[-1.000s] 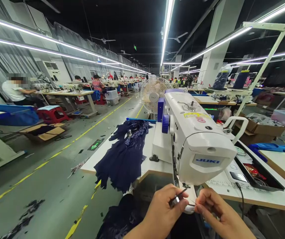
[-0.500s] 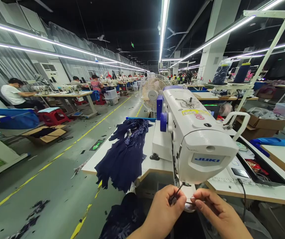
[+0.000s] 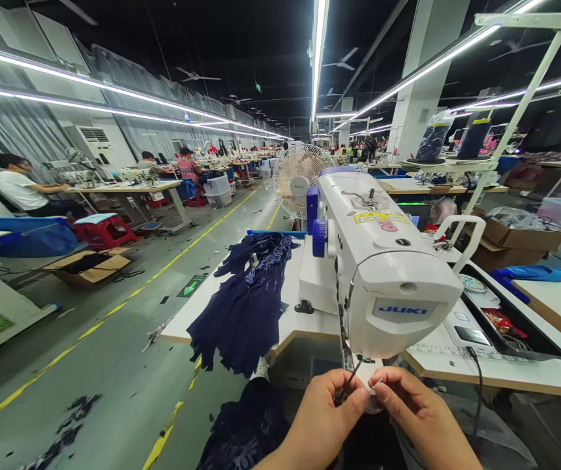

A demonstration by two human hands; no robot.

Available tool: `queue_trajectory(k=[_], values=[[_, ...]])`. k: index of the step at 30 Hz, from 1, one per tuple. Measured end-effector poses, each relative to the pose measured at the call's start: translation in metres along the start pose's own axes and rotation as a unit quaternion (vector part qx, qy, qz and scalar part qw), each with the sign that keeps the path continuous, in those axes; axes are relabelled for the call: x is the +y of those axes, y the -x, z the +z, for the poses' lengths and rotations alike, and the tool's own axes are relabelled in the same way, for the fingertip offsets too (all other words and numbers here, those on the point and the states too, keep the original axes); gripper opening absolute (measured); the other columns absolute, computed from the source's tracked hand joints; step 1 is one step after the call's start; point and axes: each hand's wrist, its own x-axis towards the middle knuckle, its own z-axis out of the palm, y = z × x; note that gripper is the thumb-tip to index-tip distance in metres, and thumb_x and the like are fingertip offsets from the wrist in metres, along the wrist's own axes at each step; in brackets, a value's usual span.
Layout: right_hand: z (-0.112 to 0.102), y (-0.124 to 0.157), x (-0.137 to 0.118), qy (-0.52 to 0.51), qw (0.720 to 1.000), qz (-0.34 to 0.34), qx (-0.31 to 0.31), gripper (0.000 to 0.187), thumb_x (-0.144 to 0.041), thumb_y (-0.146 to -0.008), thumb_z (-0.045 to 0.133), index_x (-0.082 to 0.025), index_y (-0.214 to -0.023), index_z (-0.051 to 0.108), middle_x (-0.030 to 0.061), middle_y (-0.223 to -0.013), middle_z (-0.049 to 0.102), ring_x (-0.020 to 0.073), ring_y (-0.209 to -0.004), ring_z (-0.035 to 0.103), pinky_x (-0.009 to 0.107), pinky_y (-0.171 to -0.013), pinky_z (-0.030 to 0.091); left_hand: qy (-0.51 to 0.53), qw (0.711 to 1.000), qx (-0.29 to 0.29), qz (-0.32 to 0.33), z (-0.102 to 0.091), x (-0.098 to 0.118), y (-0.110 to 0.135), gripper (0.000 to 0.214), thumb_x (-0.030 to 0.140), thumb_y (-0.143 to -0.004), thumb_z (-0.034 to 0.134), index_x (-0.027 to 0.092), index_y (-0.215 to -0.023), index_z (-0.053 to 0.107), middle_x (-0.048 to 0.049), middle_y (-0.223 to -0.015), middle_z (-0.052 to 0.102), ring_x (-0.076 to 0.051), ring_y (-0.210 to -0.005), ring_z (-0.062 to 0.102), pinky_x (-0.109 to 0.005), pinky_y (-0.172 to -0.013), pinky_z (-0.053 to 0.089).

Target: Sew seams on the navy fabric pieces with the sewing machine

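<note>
Just under the needle end of the white sewing machine (image 3: 398, 281), both my hands are close together with fingertips nearly touching. My left hand (image 3: 322, 414) is closed round a thin dark tool (image 3: 355, 371) whose narrow end points up toward the needle area; its kind is not clear. My right hand (image 3: 424, 414) pinches a small, thin, pale piece (image 3: 376, 383) between thumb and forefinger, too small to name. Behind the fingers is the machine's narrow white bed (image 3: 373, 369), partly hidden.
Navy fabric pieces (image 3: 246, 294) hang over the left part of the white table (image 3: 177, 329). More navy fabric (image 3: 244, 431) lies lower down. At right are a black tray (image 3: 530, 339) and a small device with a screen (image 3: 471, 336). A fan (image 3: 297, 179) stands behind the machine.
My right fingers have drawn slightly closer to the left ones, and a thin pale tip now shows at the right pinch. The left hand still grips the dark tool. The view shifted slightly.
</note>
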Motion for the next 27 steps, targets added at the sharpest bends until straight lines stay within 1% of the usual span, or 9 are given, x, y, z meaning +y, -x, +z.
queue_trajectory(k=[6, 13, 17, 21, 22, 23, 25, 27], values=[[0.001, -0.005, -0.002, -0.027, 1.000, 0.013, -0.009, 0.038, -0.058, -0.077, 0.058, -0.023, -0.088, 0.065, -0.0002, -0.071, 0.061, 0.0120, -0.059, 0.051, 0.019, -0.050, 0.043, 0.010, 1.000, -0.001, 0.008, 0.001, -0.003, -0.001, 0.030, 0.040, -0.084, 0.057, 0.011, -0.081, 0.063, -0.0003, -0.072, 0.057, -0.012, -0.069, 0.047, -0.022, -0.067, 0.037], [0.001, -0.005, -0.001, -0.043, 0.999, 0.022, -0.018, 0.038, -0.058, -0.077, 0.058, -0.023, -0.089, 0.065, -0.0011, -0.070, 0.058, 0.0106, -0.056, 0.047, 0.019, -0.050, 0.042, 0.023, 1.000, 0.000, -0.012, 0.000, -0.002, -0.001, 0.030, 0.040, -0.083, 0.058, 0.011, -0.080, 0.063, 0.0002, -0.069, 0.056, -0.011, -0.067, 0.046, -0.022, -0.065, 0.036], [0.004, -0.004, -0.002, -0.068, 0.998, 0.017, 0.007, 0.037, -0.057, -0.077, 0.059, -0.023, -0.088, 0.065, -0.0025, -0.068, 0.057, 0.0098, -0.055, 0.046, 0.018, -0.049, 0.040, 0.038, 0.999, -0.009, -0.011, 0.001, -0.002, -0.003, 0.030, 0.040, -0.083, 0.058, 0.010, -0.081, 0.063, -0.0009, -0.073, 0.059, -0.012, -0.070, 0.048, -0.023, -0.068, 0.037], [0.004, -0.002, -0.008, -0.082, 0.997, 0.009, 0.001, 0.038, -0.058, -0.077, 0.060, -0.021, -0.084, 0.064, -0.0014, -0.067, 0.059, 0.0107, -0.057, 0.049, 0.019, -0.048, 0.041, 0.029, 1.000, -0.003, -0.009, 0.001, -0.002, -0.004, 0.031, 0.041, -0.084, 0.057, 0.011, -0.080, 0.063, -0.0003, -0.071, 0.059, -0.012, -0.069, 0.049, -0.023, -0.067, 0.038], [0.003, -0.001, -0.011, -0.086, 0.996, 0.009, 0.012, 0.038, -0.058, -0.077, 0.059, -0.021, -0.084, 0.063, -0.0008, -0.066, 0.059, 0.0114, -0.058, 0.051, 0.019, -0.049, 0.042, 0.023, 1.000, 0.001, -0.008, 0.001, -0.003, -0.004, 0.031, 0.041, -0.084, 0.056, 0.011, -0.081, 0.063, -0.0002, -0.071, 0.058, -0.012, -0.069, 0.049, -0.023, -0.067, 0.038], [0.003, 0.000, -0.014, -0.091, 0.995, 0.007, 0.036, 0.038, -0.058, -0.078, 0.058, -0.021, -0.084, 0.063, -0.0001, -0.068, 0.060, 0.0118, -0.058, 0.052, 0.020, -0.049, 0.043, 0.014, 1.000, 0.008, -0.004, 0.000, -0.004, -0.003, 0.032, 0.042, -0.085, 0.054, 0.012, -0.081, 0.063, -0.0002, -0.071, 0.058, -0.013, -0.069, 0.049, -0.023, -0.067, 0.038], [0.001, 0.003, -0.021, -0.096, 0.990, -0.001, 0.107, 0.037, -0.057, -0.079, 0.057, -0.021, -0.085, 0.062, 0.0017, -0.073, 0.063, 0.0120, -0.059, 0.054, 0.020, -0.050, 0.045, -0.017, 0.999, 0.034, 0.012, -0.001, -0.008, -0.003, 0.031, 0.042, -0.087, 0.052, 0.013, -0.084, 0.064, -0.0009, -0.074, 0.059, -0.014, -0.071, 0.050, -0.024, -0.067, 0.038], [0.000, 0.005, -0.025, -0.080, 0.984, -0.006, 0.157, 0.036, -0.056, -0.078, 0.059, -0.021, -0.085, 0.062, 0.0037, -0.081, 0.066, 0.0128, -0.063, 0.057, 0.020, -0.052, 0.046, -0.059, 0.996, 0.062, 0.032, -0.003, -0.013, -0.002, 0.029, 0.041, -0.088, 0.051, 0.015, -0.087, 0.065, -0.0018, -0.080, 0.061, -0.015, -0.074, 0.052, -0.024, -0.070, 0.039]])
